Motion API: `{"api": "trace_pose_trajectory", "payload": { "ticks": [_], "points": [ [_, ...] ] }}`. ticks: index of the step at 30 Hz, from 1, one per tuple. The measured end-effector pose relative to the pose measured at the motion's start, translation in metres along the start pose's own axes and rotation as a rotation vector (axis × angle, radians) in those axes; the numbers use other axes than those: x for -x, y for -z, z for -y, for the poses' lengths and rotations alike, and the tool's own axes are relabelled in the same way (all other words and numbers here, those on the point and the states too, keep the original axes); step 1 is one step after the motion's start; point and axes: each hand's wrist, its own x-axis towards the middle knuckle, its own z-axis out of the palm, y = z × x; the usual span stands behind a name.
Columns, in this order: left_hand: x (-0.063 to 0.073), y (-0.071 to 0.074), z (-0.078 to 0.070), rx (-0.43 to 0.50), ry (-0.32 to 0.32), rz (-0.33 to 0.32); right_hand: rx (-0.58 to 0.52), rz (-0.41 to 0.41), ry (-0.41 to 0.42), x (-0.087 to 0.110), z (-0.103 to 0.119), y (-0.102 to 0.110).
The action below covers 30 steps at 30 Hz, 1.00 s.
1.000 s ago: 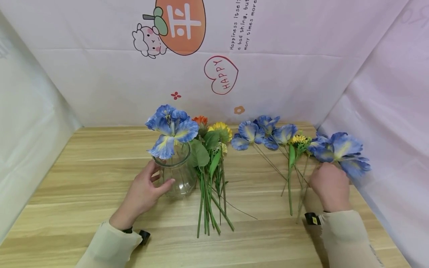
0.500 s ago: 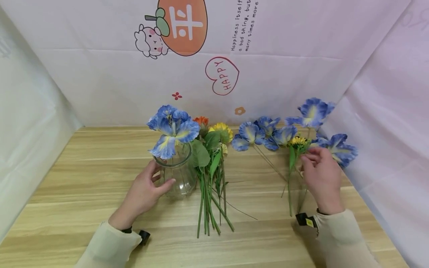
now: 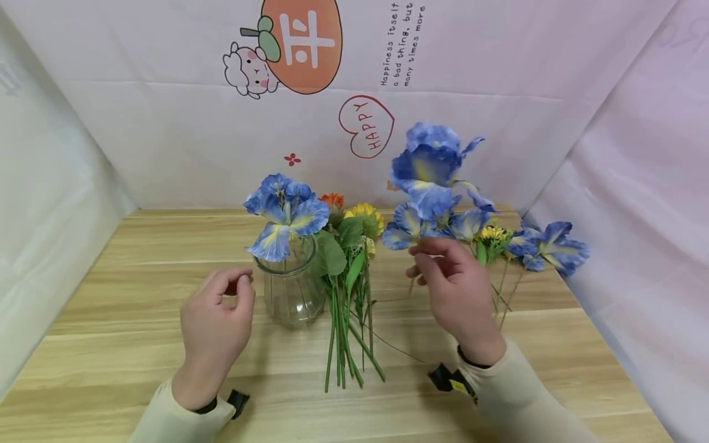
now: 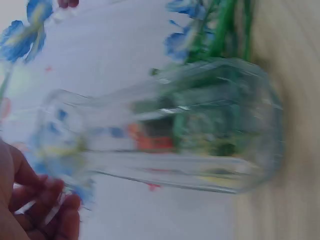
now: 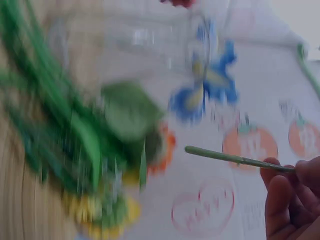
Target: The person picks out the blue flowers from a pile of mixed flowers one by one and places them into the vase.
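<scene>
My right hand [image 3: 462, 295] pinches the thin stem of a blue artificial iris [image 3: 429, 169], its bloom raised above the table. In the right wrist view the stem's green lower end [image 5: 212, 154] pokes out past the fingertips. A ribbed clear glass vase [image 3: 293, 298] stands upright left of centre, with another blue iris [image 3: 285, 215] in its mouth. Beside the vase's left side is my left hand [image 3: 216, 323], fingers loosely curled with nothing held; in the left wrist view its fingers [image 4: 67, 215] are near the vase's rim.
Against the vase's right side lies a bunch of green stems [image 3: 340, 332] with leaves, an orange flower [image 3: 332, 200] and a yellow flower [image 3: 365, 215]. More blue irises [image 3: 410, 224] and small yellow flowers [image 3: 493, 234] lie toward the back right. White printed cloth [image 3: 476, 61] surrounds the wooden table.
My right hand has picked up a blue iris from the right and carried it left toward the middle. My left hand has come off the vase, its fingers now more curled.
</scene>
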Motion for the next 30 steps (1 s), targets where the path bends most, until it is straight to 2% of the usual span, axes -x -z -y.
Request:
{"api": "trace_pose_trajectory", "payload": {
  "ticks": [1, 2, 3, 6, 9, 12, 15, 17, 19, 22, 24, 27, 29, 30],
  "points": [
    [-0.001, 0.001, -0.005, 0.024, -0.055, -0.05, -0.019, 0.011, 0.012, 0.001, 0.004, -0.007],
    [-0.001, 0.003, -0.01, 0.052, -0.098, -0.07, -0.038, 0.025, 0.023, 0.001, 0.008, -0.013],
    [-0.001, 0.004, -0.016, 0.089, -0.128, -0.062, -0.058, 0.041, 0.043, 0.002, 0.012, -0.019],
    [-0.003, 0.008, -0.035, 0.213, -0.152, 0.059, -0.101, 0.11, 0.105, 0.005, 0.021, -0.038],
    [-0.006, 0.009, -0.049, 0.285, -0.127, 0.199, -0.157, 0.203, 0.174, 0.01, 0.029, -0.056],
    [-0.01, 0.007, -0.059, 0.324, -0.071, 0.284, -0.211, 0.292, 0.204, 0.016, 0.034, -0.07],
    [-0.011, 0.005, -0.063, 0.397, 0.014, 0.333, -0.26, 0.375, 0.203, 0.022, 0.038, -0.081],
    [-0.011, 0.006, -0.063, 0.438, 0.068, 0.334, -0.27, 0.425, 0.182, 0.024, 0.039, -0.086],
    [-0.012, 0.008, -0.061, 0.456, 0.101, 0.301, -0.263, 0.468, 0.162, 0.024, 0.039, -0.089],
    [-0.017, 0.016, -0.057, 0.508, 0.13, 0.197, -0.208, 0.498, 0.12, 0.022, 0.037, -0.091],
    [-0.025, 0.024, -0.053, 0.621, 0.137, 0.083, -0.177, 0.508, 0.091, 0.021, 0.033, -0.09],
    [-0.04, 0.037, -0.046, 0.818, 0.101, -0.101, -0.17, 0.513, 0.046, 0.02, 0.028, -0.086],
    [-0.051, 0.045, -0.042, 0.888, 0.058, -0.205, -0.175, 0.509, 0.037, 0.02, 0.025, -0.084],
    [-0.055, 0.049, -0.04, 0.886, 0.051, -0.243, -0.179, 0.505, 0.037, 0.019, 0.024, -0.083]
  ]
}}
